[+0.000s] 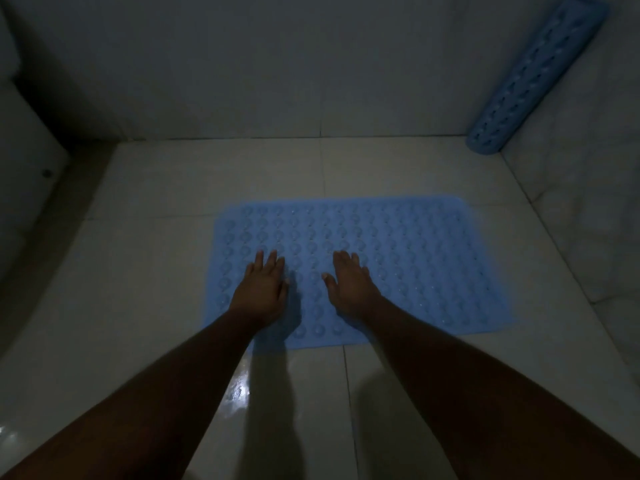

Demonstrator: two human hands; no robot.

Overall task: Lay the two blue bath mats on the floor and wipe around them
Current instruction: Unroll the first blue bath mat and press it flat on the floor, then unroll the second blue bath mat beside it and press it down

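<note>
One blue bath mat point(408, 258) with rows of round bumps lies flat on the pale tiled floor point(156, 271), in the middle of the view. My left hand point(261, 289) presses palm down on the mat's left part, fingers together and pointing away from me. My right hand point(349, 282) rests palm down beside it, near the mat's middle, thumb spread out. Neither hand holds anything. A second blue bath mat point(533, 74) stands rolled up in the far right corner, leaning against the wall.
Tiled walls close the space at the back point(277, 64) and on the right point(588, 202). A white fixture point(24, 161) stands at the left edge. The floor near me shines wet point(239, 386). The room is dim.
</note>
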